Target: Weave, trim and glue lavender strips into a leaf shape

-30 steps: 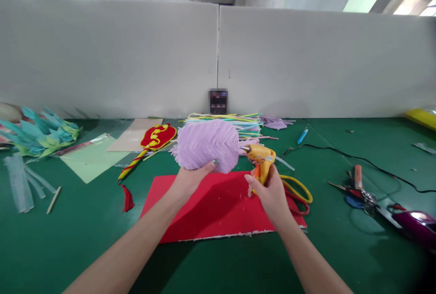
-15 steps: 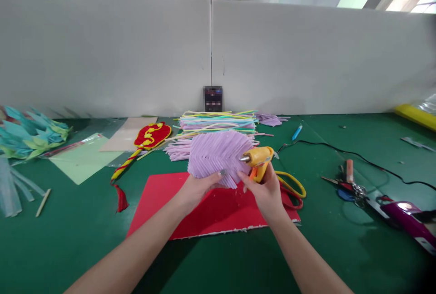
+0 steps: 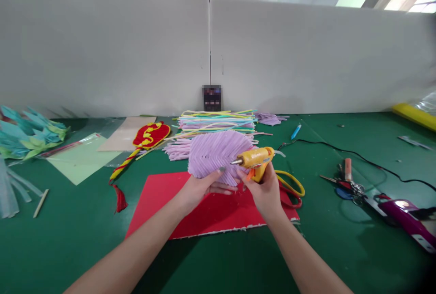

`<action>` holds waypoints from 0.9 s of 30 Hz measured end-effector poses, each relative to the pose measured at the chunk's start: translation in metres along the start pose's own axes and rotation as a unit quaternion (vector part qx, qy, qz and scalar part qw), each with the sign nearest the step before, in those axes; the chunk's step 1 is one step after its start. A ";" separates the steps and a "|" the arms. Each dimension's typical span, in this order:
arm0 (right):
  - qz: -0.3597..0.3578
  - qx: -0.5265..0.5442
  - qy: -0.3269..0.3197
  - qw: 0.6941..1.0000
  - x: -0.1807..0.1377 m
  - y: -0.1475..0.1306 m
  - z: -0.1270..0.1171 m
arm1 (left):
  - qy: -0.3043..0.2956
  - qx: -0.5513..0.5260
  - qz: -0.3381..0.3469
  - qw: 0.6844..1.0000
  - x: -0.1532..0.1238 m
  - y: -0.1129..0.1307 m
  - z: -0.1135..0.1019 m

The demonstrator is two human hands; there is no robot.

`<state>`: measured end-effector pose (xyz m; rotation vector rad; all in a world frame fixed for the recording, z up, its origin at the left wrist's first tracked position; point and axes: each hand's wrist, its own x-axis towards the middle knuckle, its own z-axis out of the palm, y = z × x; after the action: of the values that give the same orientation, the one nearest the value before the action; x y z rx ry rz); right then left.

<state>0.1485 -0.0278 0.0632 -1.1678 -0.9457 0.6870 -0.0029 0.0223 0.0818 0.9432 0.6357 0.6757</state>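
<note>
My left hand (image 3: 206, 186) is closed on the lower edge of a lilac pipe-cleaner panel (image 3: 213, 153), its strands laid in a herringbone pattern. The thumb lies on the front and the fingers pass behind. A yellow hot glue gun (image 3: 255, 157) with an orange trigger is gripped in my right hand (image 3: 264, 187). Its metal nozzle points left in front of the panel's right part; whether it touches cannot be told. My right thumb and fingertips are close to the panel's lower right edge. Beneath both hands lies a red board (image 3: 190, 217) with a ragged white front edge.
Behind the panel are bundled pastel pipe cleaners (image 3: 218, 121) and a phone (image 3: 211, 98) against the white partition (image 3: 119, 53). To the left lies a red-and-yellow fan (image 3: 150, 135). A black cord (image 3: 357, 153), keys (image 3: 357, 192) and a purple tool (image 3: 405, 217) are at right.
The glue gun's nozzle has shifted slightly left and down across the panel. My left hand's fingers now show more below the panel, which stays held in nearly the same place.
</note>
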 end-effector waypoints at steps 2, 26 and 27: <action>0.001 0.001 0.004 1.000 0.000 0.000 0.000 | -0.027 -0.009 -0.011 1.000 0.000 -0.001 -0.001; 0.016 -0.284 0.060 0.957 -0.001 0.000 -0.006 | 0.059 0.036 0.121 0.990 -0.002 0.027 -0.015; 0.012 -0.290 0.058 0.955 -0.001 0.000 -0.006 | 0.064 0.036 0.121 0.990 -0.002 0.027 -0.015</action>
<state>0.1533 -0.0312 0.0621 -1.7180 -1.0687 0.3538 -0.0213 0.0391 0.0991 1.0605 0.6687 0.9415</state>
